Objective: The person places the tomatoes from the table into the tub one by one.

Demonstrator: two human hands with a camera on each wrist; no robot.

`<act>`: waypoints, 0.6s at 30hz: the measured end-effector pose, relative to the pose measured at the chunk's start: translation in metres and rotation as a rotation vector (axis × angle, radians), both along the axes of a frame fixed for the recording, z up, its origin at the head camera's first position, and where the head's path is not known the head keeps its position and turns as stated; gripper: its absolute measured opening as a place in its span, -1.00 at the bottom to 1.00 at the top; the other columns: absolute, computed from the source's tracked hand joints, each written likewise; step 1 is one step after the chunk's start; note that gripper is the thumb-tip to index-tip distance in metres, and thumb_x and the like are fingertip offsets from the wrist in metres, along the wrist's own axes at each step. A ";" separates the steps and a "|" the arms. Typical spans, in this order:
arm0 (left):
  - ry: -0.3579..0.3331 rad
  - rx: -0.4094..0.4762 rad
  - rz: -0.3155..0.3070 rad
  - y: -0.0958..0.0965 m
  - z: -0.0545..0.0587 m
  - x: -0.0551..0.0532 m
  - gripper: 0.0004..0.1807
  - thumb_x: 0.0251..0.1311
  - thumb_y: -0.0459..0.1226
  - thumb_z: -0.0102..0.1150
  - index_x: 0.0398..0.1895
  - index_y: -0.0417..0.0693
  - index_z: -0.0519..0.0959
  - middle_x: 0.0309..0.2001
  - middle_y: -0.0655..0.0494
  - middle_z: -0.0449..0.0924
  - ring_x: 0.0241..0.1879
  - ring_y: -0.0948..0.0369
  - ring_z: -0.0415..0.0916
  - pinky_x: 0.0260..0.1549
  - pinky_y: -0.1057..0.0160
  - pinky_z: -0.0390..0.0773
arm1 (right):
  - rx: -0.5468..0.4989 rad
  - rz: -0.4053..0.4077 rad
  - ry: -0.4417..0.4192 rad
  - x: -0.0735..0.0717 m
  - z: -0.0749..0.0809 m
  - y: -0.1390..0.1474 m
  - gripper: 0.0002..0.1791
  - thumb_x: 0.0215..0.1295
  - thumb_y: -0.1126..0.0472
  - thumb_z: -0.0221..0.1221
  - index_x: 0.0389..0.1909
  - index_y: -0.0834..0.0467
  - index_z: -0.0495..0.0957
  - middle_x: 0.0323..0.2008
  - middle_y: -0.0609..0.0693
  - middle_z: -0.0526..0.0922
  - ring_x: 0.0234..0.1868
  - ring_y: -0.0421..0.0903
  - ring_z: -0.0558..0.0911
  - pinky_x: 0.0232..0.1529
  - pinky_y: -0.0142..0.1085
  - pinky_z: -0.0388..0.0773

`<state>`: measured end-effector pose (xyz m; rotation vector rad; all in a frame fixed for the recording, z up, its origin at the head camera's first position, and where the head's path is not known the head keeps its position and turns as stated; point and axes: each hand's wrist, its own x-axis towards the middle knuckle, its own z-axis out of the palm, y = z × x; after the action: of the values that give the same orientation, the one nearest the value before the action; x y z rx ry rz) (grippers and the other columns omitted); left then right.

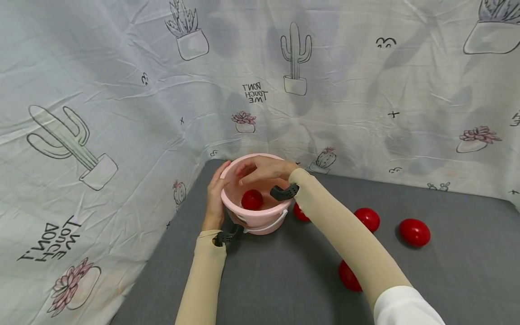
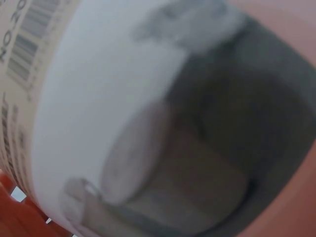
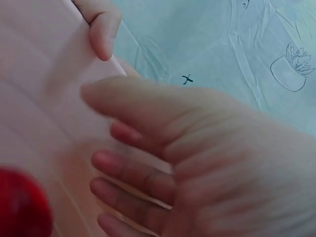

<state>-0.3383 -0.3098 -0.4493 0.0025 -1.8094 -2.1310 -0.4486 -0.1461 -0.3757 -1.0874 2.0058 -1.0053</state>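
Observation:
A pink bucket (image 1: pixel 260 221) with a white handle stands on the grey table, one glossy red ball (image 1: pixel 252 199) inside it. My left hand (image 1: pixel 214 201) grips the bucket's left rim, its thumb hooked over the edge, as the right wrist view also shows. Over the bucket's mouth, my right hand (image 1: pixel 266 168) has loosely bent fingers and holds nothing. In the right wrist view, the red ball (image 3: pixel 22 205) lies apart from those fingers. The bucket's printed label (image 2: pixel 98 98) fills most of the left wrist view, blurred.
More red balls lie to the right on the table (image 1: pixel 284 280): one ball (image 1: pixel 301 212) against the bucket, others (image 1: pixel 367 219) (image 1: pixel 414 232) farther right, and one ball (image 1: pixel 349 276) partly behind my right forearm. A cactus-print cloth (image 1: pixel 345 113) hangs behind and at left.

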 end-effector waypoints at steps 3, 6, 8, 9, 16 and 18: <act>0.000 -0.001 -0.002 -0.001 -0.001 0.000 -0.44 0.35 -0.21 -0.21 0.40 0.20 0.44 0.42 0.21 0.40 0.38 0.21 0.32 0.46 0.01 0.25 | -0.032 -0.028 -0.056 0.002 0.002 0.001 -0.56 0.30 -0.05 0.29 0.16 -0.06 0.57 0.11 -0.07 0.65 0.20 -0.05 0.57 0.33 -0.08 0.48; -0.010 -0.006 -0.006 0.002 -0.001 -0.001 -0.44 0.34 -0.21 -0.21 0.39 0.25 0.46 0.41 0.24 0.41 0.38 0.22 0.34 0.45 0.01 0.28 | -0.090 -0.057 -0.123 0.004 0.007 0.008 -0.54 0.33 -0.09 0.25 0.20 -0.06 0.54 0.16 -0.06 0.61 0.26 0.02 0.55 0.37 -0.05 0.45; -0.023 -0.008 -0.007 0.003 -0.002 -0.001 -0.45 0.35 -0.19 -0.21 0.39 0.27 0.46 0.41 0.26 0.41 0.37 0.23 0.34 0.44 0.01 0.29 | -0.141 -0.065 -0.182 0.006 0.010 0.013 -0.52 0.37 -0.06 0.22 0.24 0.02 0.52 0.19 0.00 0.60 0.28 0.10 0.54 0.37 -0.04 0.45; -0.027 -0.007 -0.007 0.003 -0.002 -0.001 -0.45 0.35 -0.19 -0.21 0.39 0.27 0.46 0.41 0.26 0.41 0.37 0.22 0.34 0.44 0.02 0.28 | -0.164 -0.068 -0.187 0.008 0.013 0.016 -0.52 0.39 -0.04 0.21 0.25 0.06 0.51 0.19 0.03 0.61 0.27 0.13 0.56 0.36 -0.05 0.46; -0.022 0.000 0.007 0.000 -0.001 0.001 -0.44 0.35 -0.20 -0.21 0.40 0.23 0.44 0.42 0.20 0.40 0.37 0.17 0.33 0.46 -0.01 0.25 | -0.350 -0.121 -0.154 0.023 0.048 0.056 -0.57 0.49 0.16 0.08 0.25 0.30 0.45 0.19 0.35 0.55 0.25 0.29 0.55 0.35 0.19 0.41; -0.020 0.008 0.003 -0.001 -0.001 0.003 -0.44 0.35 -0.21 -0.20 0.41 0.24 0.44 0.43 0.20 0.39 0.37 0.17 0.33 0.47 -0.01 0.24 | -0.405 -0.205 -0.113 0.028 0.058 0.079 -0.61 0.49 0.15 0.08 0.22 0.25 0.48 0.17 0.31 0.58 0.23 0.23 0.58 0.33 0.15 0.45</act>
<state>-0.3356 -0.3108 -0.4508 0.0289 -1.8111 -2.1434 -0.4206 -0.0670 -0.3174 -1.0098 1.8963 -1.5957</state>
